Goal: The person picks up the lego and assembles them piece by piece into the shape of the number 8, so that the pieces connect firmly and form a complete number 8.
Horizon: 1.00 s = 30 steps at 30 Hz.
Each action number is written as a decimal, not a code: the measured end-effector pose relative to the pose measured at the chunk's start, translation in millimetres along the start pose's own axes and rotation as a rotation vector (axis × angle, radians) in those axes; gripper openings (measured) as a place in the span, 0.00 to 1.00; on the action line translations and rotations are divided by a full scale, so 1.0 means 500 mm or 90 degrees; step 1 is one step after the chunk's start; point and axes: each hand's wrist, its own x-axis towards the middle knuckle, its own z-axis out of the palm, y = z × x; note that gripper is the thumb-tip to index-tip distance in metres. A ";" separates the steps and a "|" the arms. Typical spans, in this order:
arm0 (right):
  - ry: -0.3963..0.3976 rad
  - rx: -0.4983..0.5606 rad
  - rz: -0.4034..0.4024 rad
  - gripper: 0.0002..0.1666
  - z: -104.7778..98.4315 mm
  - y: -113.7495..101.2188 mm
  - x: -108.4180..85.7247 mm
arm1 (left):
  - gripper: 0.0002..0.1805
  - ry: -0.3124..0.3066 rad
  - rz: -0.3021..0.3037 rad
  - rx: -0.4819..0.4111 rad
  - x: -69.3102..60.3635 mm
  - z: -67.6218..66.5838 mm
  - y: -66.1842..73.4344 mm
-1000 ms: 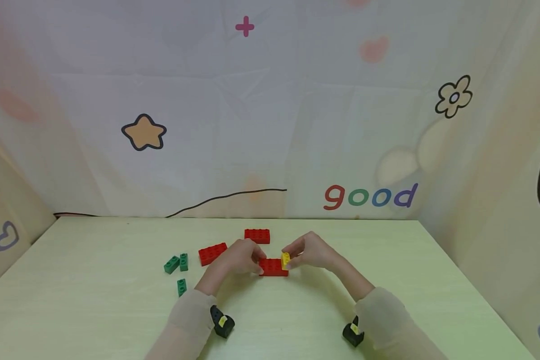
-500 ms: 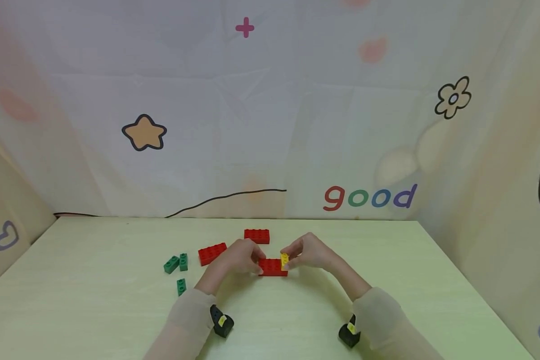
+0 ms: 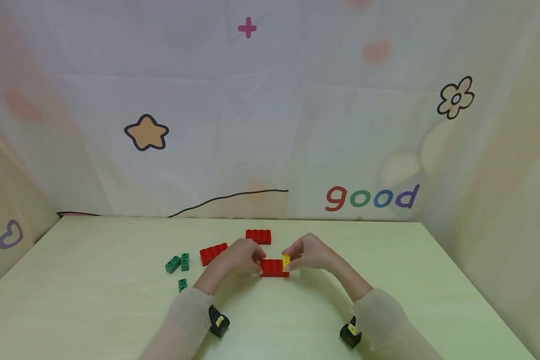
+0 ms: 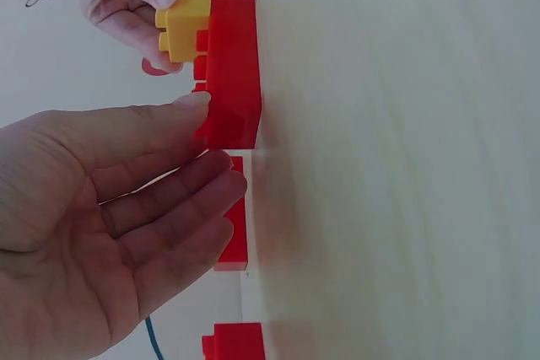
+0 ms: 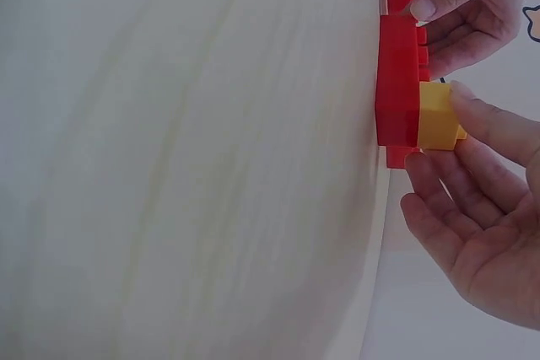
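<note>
A long red brick (image 3: 271,268) lies on the table between both hands, its studs up. The left hand (image 3: 242,256) grips its left end with thumb and fingers; in the left wrist view the thumb of that hand (image 4: 110,200) rests at the studs. On the brick's right end sits a small yellow brick (image 3: 285,262), pinched by the right hand (image 3: 312,251). The right wrist view shows the yellow brick (image 5: 437,115) against the studded side of the red brick (image 5: 397,82), the thumb of the right hand (image 5: 494,208) on it.
Behind the hands lie two more red bricks, one at the back (image 3: 258,236) and one tilted beside the left hand (image 3: 212,253). Several small green bricks (image 3: 173,264) are at the left, one (image 3: 182,285) close to the left sleeve. A printed cloth (image 3: 207,125) hangs behind the table.
The head view has shifted very slightly. Both hands keep their hold, and the yellow brick stays at the red brick's right end.
</note>
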 end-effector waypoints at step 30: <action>-0.002 -0.020 0.002 0.19 0.002 -0.006 -0.002 | 0.20 0.057 0.035 -0.044 -0.239 -0.109 -0.137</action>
